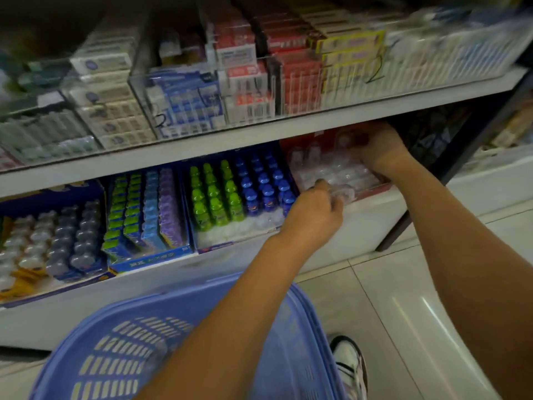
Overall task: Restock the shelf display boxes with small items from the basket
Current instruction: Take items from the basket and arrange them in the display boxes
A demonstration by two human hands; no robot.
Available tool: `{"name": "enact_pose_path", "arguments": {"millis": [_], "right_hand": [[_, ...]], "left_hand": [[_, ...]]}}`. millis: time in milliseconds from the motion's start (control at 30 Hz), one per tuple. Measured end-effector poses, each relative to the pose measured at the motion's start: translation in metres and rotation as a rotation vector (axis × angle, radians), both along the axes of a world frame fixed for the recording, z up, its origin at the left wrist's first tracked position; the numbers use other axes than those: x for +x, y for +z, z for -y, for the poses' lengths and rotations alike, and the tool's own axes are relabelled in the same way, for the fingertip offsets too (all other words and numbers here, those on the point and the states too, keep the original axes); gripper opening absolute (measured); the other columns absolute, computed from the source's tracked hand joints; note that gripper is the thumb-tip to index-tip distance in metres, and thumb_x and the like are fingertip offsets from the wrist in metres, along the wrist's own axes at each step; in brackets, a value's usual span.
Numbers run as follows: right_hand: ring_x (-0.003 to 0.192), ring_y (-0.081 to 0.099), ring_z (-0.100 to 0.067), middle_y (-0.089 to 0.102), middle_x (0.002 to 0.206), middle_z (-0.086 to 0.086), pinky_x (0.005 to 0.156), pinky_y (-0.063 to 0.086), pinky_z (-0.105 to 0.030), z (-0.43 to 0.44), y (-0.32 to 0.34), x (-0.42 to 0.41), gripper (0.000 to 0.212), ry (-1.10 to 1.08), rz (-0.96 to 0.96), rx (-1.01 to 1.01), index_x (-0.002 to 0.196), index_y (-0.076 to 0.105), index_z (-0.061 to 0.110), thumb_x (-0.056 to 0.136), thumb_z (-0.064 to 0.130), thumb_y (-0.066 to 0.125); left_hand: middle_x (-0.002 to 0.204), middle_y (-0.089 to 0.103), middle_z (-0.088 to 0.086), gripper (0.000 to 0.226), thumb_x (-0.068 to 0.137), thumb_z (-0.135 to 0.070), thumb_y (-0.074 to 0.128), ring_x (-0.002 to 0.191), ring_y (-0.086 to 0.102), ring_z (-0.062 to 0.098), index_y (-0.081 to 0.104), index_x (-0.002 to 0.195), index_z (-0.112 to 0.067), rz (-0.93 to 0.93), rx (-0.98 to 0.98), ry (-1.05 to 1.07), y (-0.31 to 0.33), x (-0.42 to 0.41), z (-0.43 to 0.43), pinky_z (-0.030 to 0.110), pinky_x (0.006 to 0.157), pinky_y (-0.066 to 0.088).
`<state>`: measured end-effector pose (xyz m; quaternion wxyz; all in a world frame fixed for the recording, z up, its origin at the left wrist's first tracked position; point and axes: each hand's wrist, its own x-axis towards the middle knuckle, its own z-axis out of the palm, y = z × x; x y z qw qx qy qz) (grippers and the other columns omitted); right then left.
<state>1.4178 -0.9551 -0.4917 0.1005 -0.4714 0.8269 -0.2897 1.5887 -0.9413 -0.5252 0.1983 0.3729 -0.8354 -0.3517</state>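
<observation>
Legend: on the clear front panel [259,106] of the upper shelf [288,131] you can read a handwritten black "2" [160,121] at 10 o'clock from centre. A second, larger "2" [375,71] stands at 1 o'clock, before the yellow-edged boxes [349,43]. At 8 o'clock, the blue display box [150,259] carries Chinese characters on its front lip, too blurred to read.

L hand [314,209] pinching clear bottle [344,195], red box [291,144] front, R hand [380,148] at back
</observation>
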Motion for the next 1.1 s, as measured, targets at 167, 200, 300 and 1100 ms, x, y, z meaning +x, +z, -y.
{"name": "enact_pose_path", "arguments": {"millis": [167, 200, 300, 1100], "right_hand": [[0.114, 0.055, -0.035, 0.061, 0.119, -0.022, 0.102, 0.042, -0.042, 0.022, -0.008, -0.016, 0.026, 0.151, -0.042, 0.011, 0.112, 0.062, -0.001, 0.088, 0.007, 0.060], [0.112, 0.055, -0.034, 0.062, 0.117, -0.022, 0.101, 0.042, -0.042, 0.023, -0.011, -0.018, 0.026, 0.162, 0.024, -0.038, 0.112, 0.062, 0.000, 0.087, 0.005, 0.062], [0.104, 0.057, -0.022, 0.063, 0.111, -0.013, 0.091, 0.044, -0.015, 0.023, -0.020, -0.025, 0.027, 0.217, 0.126, -0.143, 0.111, 0.062, 0.004, 0.084, 0.001, 0.064], [0.124, 0.048, -0.029, 0.054, 0.133, -0.014, 0.102, 0.028, -0.017, 0.027, -0.030, -0.039, 0.033, 0.366, -0.170, -0.020, 0.122, 0.061, 0.004, 0.090, -0.003, 0.054]], "left_hand": [[0.101, 0.063, 0.021, 0.027, 0.098, -0.019, 0.041, 0.090, 0.061, 0.036, 0.046, 0.112, 0.003, 0.129, -0.067, -0.024, -0.012, -0.014, 0.002, 0.030, 0.061, 0.037], [0.101, 0.063, 0.021, 0.026, 0.098, -0.019, 0.041, 0.090, 0.060, 0.036, 0.046, 0.112, 0.002, 0.139, -0.084, -0.026, -0.013, -0.013, 0.003, 0.030, 0.060, 0.036], [0.101, 0.063, 0.020, 0.026, 0.097, -0.021, 0.042, 0.090, 0.060, 0.035, 0.047, 0.111, 0.001, 0.158, -0.128, -0.022, -0.015, -0.009, 0.007, 0.029, 0.061, 0.034], [0.104, 0.062, 0.019, 0.029, 0.097, -0.023, 0.043, 0.092, 0.059, 0.032, 0.048, 0.115, -0.001, 0.228, -0.122, -0.022, -0.012, -0.010, 0.008, 0.029, 0.063, 0.036]]}}
